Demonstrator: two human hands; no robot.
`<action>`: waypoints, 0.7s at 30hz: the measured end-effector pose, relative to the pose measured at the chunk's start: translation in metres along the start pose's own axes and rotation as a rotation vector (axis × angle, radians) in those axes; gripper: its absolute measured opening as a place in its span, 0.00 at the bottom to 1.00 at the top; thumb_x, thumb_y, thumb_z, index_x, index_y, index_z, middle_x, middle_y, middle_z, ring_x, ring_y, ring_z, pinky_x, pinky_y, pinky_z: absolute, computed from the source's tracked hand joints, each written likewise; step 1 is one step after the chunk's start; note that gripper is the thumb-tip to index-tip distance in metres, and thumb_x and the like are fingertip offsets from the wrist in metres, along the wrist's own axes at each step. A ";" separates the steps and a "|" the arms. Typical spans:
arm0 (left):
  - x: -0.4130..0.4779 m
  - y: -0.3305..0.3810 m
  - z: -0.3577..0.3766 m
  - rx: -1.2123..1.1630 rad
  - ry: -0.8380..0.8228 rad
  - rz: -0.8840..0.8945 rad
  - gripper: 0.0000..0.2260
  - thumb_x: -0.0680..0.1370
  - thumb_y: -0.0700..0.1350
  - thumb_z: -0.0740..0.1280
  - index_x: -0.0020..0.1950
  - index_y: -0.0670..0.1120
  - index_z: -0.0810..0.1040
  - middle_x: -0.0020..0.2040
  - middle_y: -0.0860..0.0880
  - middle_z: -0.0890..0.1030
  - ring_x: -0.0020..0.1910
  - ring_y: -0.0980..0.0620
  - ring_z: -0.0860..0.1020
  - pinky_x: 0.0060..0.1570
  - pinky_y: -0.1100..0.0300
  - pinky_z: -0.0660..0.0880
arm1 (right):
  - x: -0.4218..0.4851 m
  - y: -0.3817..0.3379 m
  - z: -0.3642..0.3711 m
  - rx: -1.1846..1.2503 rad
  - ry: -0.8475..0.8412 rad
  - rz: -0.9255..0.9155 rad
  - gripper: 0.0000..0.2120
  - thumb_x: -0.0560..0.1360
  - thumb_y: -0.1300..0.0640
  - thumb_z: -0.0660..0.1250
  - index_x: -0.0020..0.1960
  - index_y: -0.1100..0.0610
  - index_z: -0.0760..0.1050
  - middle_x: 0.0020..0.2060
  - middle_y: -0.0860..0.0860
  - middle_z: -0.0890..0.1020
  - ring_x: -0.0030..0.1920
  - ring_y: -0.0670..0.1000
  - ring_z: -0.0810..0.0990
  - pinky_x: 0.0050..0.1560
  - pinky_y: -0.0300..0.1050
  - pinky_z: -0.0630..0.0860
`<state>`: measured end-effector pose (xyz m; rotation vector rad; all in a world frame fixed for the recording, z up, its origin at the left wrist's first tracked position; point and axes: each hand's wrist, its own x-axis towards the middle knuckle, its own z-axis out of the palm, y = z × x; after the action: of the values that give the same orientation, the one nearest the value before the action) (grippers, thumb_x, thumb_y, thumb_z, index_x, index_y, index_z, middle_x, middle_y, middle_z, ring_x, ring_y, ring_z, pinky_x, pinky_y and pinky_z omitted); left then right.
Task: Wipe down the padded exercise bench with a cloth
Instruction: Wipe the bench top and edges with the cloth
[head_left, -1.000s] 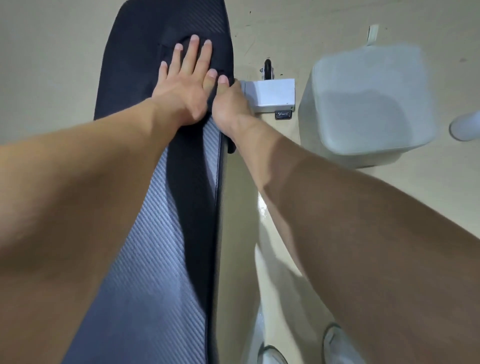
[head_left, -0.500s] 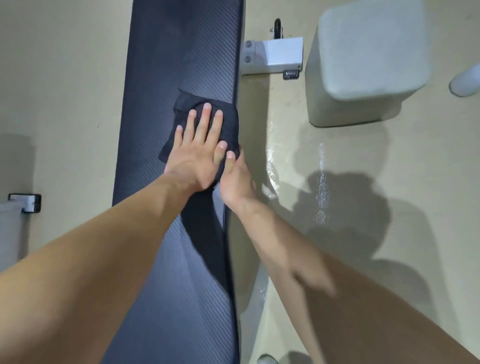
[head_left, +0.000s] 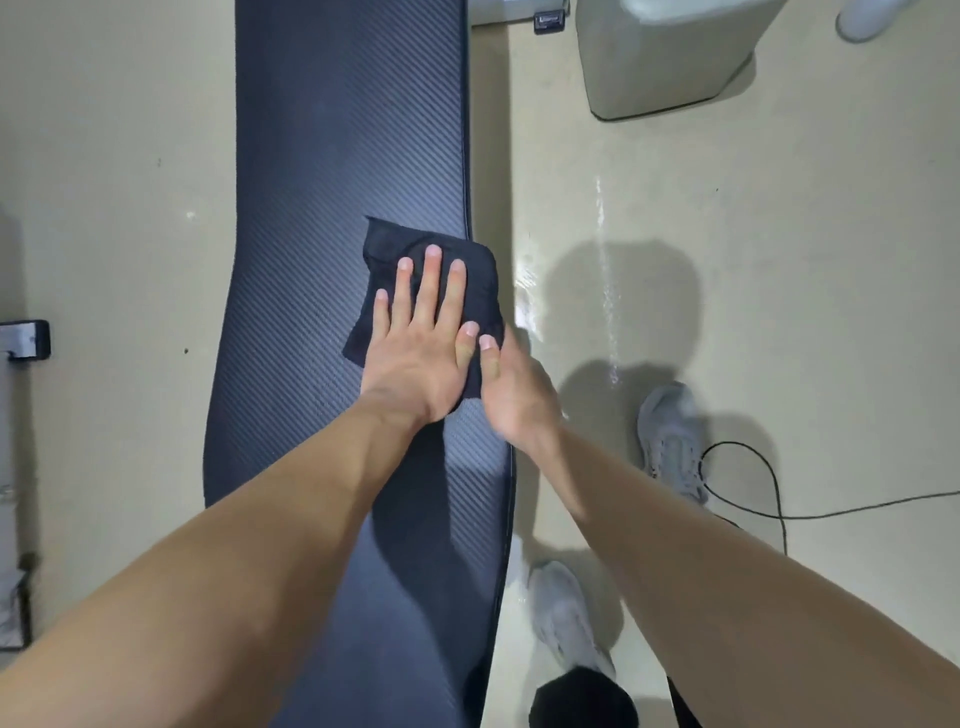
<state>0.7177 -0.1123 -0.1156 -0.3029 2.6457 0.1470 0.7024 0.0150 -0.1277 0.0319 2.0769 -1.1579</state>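
A long padded bench (head_left: 332, 156) with a dark ribbed cover runs from the top of the view down between my arms. A folded black cloth (head_left: 480, 275) lies on it near its right edge. My left hand (head_left: 423, 343) presses flat on the cloth with straight, spread fingers. My right hand (head_left: 511, 389) sits at the bench's right edge beside the cloth, thumb on top near the cloth's corner. Its fingers go down over the side and are hidden.
A grey box-shaped stool (head_left: 670, 52) stands on the beige floor at the upper right. My grey shoes (head_left: 670, 441) (head_left: 569, 618) are right of the bench, with a black cable (head_left: 779, 499) lying beside them. A metal foot (head_left: 26, 338) shows at the left edge.
Both hands and the cloth have slid along the bench toward me, away from its far end. The stool and bracket have shifted up the view and my shoes have come into sight.
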 end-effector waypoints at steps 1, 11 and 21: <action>-0.014 0.005 0.007 -0.004 -0.010 0.004 0.28 0.82 0.56 0.39 0.78 0.50 0.31 0.79 0.48 0.30 0.78 0.43 0.32 0.77 0.44 0.39 | -0.015 0.009 0.002 -0.015 0.008 -0.002 0.20 0.85 0.49 0.48 0.75 0.50 0.63 0.67 0.52 0.75 0.61 0.57 0.76 0.54 0.44 0.67; -0.149 0.036 0.063 0.071 -0.141 0.081 0.29 0.82 0.56 0.40 0.78 0.48 0.30 0.77 0.46 0.27 0.77 0.42 0.31 0.77 0.43 0.40 | -0.150 0.094 0.040 -0.070 -0.078 0.166 0.24 0.83 0.46 0.45 0.75 0.52 0.62 0.71 0.55 0.73 0.69 0.59 0.71 0.68 0.53 0.68; -0.122 0.024 0.055 0.086 -0.089 0.116 0.28 0.82 0.57 0.38 0.78 0.52 0.30 0.78 0.51 0.29 0.78 0.45 0.34 0.77 0.45 0.41 | -0.120 0.076 0.044 0.104 0.014 0.197 0.26 0.84 0.46 0.46 0.81 0.50 0.50 0.78 0.49 0.62 0.76 0.53 0.62 0.74 0.48 0.59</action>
<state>0.8420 -0.0579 -0.1064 -0.1115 2.5729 0.0822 0.8417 0.0651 -0.1225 0.2886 1.9744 -1.1447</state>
